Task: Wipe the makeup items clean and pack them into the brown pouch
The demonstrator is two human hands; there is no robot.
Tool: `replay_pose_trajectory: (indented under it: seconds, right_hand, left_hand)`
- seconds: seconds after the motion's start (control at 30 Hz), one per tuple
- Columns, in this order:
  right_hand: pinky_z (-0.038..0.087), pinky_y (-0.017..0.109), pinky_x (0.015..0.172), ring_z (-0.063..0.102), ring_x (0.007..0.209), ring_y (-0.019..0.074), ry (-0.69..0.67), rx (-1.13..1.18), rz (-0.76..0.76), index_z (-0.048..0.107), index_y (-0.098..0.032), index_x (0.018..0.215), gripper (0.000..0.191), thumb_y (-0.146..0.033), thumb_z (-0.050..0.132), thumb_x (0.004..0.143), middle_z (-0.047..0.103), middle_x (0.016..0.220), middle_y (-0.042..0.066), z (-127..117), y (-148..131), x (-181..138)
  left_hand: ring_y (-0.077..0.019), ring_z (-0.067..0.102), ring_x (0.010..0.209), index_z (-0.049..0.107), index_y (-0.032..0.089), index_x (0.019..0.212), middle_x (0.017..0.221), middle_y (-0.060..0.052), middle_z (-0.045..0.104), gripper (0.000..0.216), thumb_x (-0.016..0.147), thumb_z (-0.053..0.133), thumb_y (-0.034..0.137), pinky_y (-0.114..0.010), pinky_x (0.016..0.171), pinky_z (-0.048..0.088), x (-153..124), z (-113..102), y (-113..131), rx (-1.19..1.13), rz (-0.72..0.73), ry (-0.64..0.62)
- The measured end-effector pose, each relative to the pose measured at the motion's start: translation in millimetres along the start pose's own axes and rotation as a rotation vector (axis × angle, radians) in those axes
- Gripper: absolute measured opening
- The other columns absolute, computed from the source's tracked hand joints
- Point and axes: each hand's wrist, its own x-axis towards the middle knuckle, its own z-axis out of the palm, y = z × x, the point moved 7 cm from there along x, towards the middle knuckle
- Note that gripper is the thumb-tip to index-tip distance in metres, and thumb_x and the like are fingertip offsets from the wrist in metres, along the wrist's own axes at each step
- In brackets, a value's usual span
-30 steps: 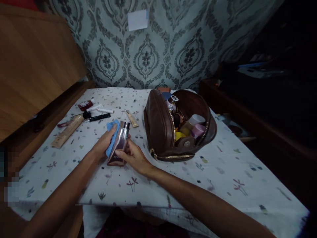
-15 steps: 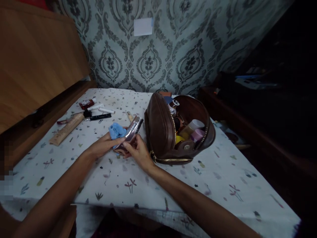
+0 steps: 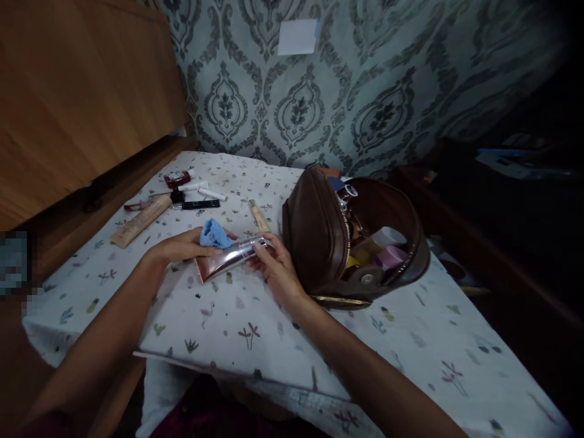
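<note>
Pinched between both hands, a pink metallic squeeze tube sits just above the table at the centre left of the frame. The right hand has its fingers closed round the silvery cap end. The left hand is closed on a small blue cloth and presses it onto the tube's upper side.

At centre right, just beside the right hand, a brown leather-look toiletry bag stands unzipped with its mouth gaping towards the right. Inside it are a white-capped bottle, a pink jar, something yellow low down and a silver-topped item near the top edge. The deeper contents are too dark to tell.

The tube lies nearly flat, and its long axis runs from lower left to upper right. Its flat crimped end points to the lower left and its cap points at the bag.

Both tube and bag are over a white flower-printed tablecloth. In the upper left of the cloth, well apart from the hands, lie a long beige tube, a black pencil-shaped stick, a white stick and a small red bottle. A short beige tube lies between the blue cloth and the bag.
</note>
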Motion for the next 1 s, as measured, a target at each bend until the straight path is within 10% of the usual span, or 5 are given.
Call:
replay_pose_trajectory:
  seconds: [0.17, 0.3, 0.5, 0.73, 1.0]
  right_hand:
    - [0.056, 0.027, 0.067, 0.067, 0.063, 0.0136, 0.006, 0.019, -0.005, 0.053, -0.026, 0.1, 0.049, -0.049, 0.085, 0.07, 0.065, 0.076, -0.006, 1, 2, 0]
    - [0.058, 0.031, 0.07, 0.068, 0.067, 0.0154, -0.006, 0.012, -0.042, 0.053, -0.026, 0.097, 0.046, -0.048, 0.084, 0.071, 0.068, 0.081, -0.004, -1, 6, 2]
    - [0.06, 0.031, 0.075, 0.068, 0.073, 0.0142, 0.021, -0.006, -0.087, 0.052, -0.027, 0.099, 0.047, -0.045, 0.085, 0.071, 0.065, 0.087, -0.005, -4, 9, 1]
    - [0.062, 0.032, 0.08, 0.063, 0.082, 0.0136, 0.021, -0.052, -0.201, 0.056, -0.026, 0.1, 0.046, -0.046, 0.086, 0.072, 0.061, 0.089, -0.004, 2, -2, -4]
    - [0.058, 0.04, 0.097, 0.072, 0.09, 0.017, 0.143, 0.134, -0.127, 0.053, -0.026, 0.098, 0.057, -0.05, 0.091, 0.064, 0.066, 0.095, -0.004, -5, 0, -4]
  left_hand:
    - [-0.029, 0.064, 0.112, 0.071, 0.023, 0.123, 0.117, -0.009, 0.072, 0.046, 0.091, 0.061, 0.054, -0.04, 0.102, 0.05, -6, 13, 34, 0.324, 0.271, 0.288]
    - [-0.0301, 0.057, 0.112, 0.069, 0.02, 0.122, 0.116, -0.013, 0.067, 0.041, 0.101, 0.043, 0.044, -0.047, 0.099, 0.046, -8, 54, 54, 0.738, 0.469, 0.224]
    - [-0.0275, 0.061, 0.093, 0.067, 0.018, 0.094, 0.098, -0.012, 0.068, 0.044, 0.103, 0.031, 0.043, -0.041, 0.086, 0.046, -1, 28, 38, 0.933, 0.286, 0.293]
    - [-0.0274, 0.061, 0.076, 0.063, 0.023, 0.088, 0.079, -0.008, 0.066, 0.023, 0.093, 0.048, 0.039, -0.034, 0.07, 0.04, -9, -32, 18, 0.739, 0.0, 0.678]
    - [-0.0131, 0.049, 0.056, 0.062, 0.021, 0.089, 0.068, 0.001, 0.054, 0.033, 0.087, 0.057, 0.053, -0.024, 0.052, 0.045, -1, -42, -13, -0.241, 0.022, 0.873]
